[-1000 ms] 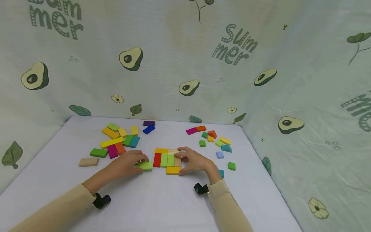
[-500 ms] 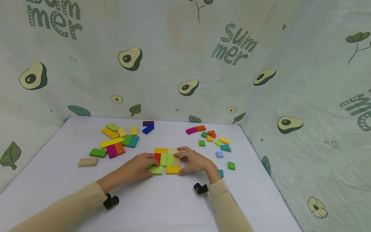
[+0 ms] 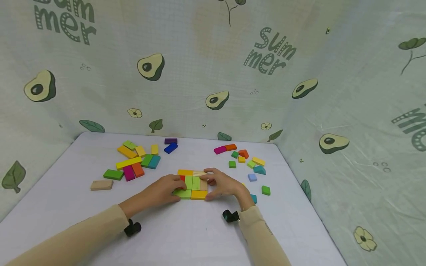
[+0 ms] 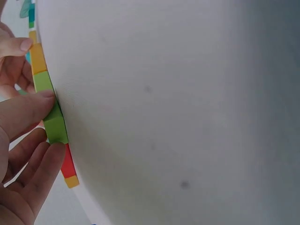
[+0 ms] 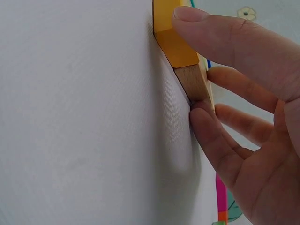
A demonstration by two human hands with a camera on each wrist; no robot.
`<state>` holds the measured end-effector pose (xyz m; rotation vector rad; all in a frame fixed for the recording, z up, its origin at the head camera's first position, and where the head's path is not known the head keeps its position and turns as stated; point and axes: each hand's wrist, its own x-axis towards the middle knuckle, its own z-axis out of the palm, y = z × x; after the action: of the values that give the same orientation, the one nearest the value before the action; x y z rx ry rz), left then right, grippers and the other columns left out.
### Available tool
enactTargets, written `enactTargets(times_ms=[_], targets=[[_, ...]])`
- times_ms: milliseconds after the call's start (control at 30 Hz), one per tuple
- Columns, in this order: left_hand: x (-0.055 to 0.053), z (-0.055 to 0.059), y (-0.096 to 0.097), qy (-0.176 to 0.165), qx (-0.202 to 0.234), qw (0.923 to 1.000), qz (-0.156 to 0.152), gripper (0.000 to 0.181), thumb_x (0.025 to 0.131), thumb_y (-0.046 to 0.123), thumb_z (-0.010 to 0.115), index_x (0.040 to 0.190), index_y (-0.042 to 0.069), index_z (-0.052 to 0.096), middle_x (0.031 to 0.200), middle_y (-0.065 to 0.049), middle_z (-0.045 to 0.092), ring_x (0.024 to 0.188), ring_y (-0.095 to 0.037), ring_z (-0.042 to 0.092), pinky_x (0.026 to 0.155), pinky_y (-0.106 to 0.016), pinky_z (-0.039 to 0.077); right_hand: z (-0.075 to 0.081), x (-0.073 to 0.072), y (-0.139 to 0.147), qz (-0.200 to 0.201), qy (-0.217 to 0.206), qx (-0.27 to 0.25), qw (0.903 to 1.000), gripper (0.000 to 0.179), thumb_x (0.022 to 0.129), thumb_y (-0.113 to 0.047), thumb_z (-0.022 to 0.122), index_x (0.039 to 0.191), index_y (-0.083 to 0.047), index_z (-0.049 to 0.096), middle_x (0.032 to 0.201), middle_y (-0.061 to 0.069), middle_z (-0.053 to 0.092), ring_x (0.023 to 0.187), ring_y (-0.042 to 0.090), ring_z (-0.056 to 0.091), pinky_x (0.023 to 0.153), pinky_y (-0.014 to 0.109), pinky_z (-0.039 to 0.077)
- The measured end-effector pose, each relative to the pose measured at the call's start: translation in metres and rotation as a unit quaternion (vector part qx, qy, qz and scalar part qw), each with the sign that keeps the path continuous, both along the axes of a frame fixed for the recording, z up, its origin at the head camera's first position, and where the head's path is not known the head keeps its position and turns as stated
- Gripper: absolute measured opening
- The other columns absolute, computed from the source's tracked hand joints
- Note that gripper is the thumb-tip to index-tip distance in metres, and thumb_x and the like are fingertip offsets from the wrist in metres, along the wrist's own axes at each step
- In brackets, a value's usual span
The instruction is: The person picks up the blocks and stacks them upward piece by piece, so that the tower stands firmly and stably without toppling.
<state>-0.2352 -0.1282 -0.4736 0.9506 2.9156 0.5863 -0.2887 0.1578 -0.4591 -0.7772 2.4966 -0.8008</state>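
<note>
In the head view a flat rectangle of wooden blocks lies mid-table, with light green blocks (image 3: 196, 183) at its centre. My left hand (image 3: 168, 189) is at its near left corner. Thumb and fingers hold a light green block (image 4: 55, 124) by its ends, its right end right against the yellow block (image 3: 199, 195). A red block (image 4: 69, 161) is partly covered by this hand. From the right, my right hand (image 3: 225, 184) holds the rectangle's side. Its thumb presses the yellow block, and its fingertips are at a plain wood block (image 5: 192, 83).
Loose coloured blocks lie at the back left, among them a long yellow one (image 3: 128, 163), and a plain wood block (image 3: 101, 185) sits nearer. Small blocks, including a green cube (image 3: 266, 190), are scattered on the right. A patterned cloth (image 3: 186, 81) rises behind the table.
My left hand has brought the light green block right and nearer, from beside the red block to below it, up against the yellow block. The right hand stays in place.
</note>
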Motion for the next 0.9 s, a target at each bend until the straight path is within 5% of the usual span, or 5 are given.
enactTargets(times_ms=[900], targets=[[-0.0006, 0.0026, 0.004, 0.0, 0.004, 1.0, -0.008, 0.035, 0.086, 0.02, 0.091, 0.118, 0.019, 0.078, 0.109, 0.005, 0.069, 0.105, -0.015, 0.062, 0.101, -0.041, 0.058, -0.0006, -0.0008, 0.0003, -0.005, -0.012, -0.007, 0.9999, 0.079, 0.085, -0.031, 0.093, 0.154, -0.026, 0.057, 0.165, 0.0, 0.039, 0.124, 0.016, 0.059, 0.114, 0.04, 0.049]])
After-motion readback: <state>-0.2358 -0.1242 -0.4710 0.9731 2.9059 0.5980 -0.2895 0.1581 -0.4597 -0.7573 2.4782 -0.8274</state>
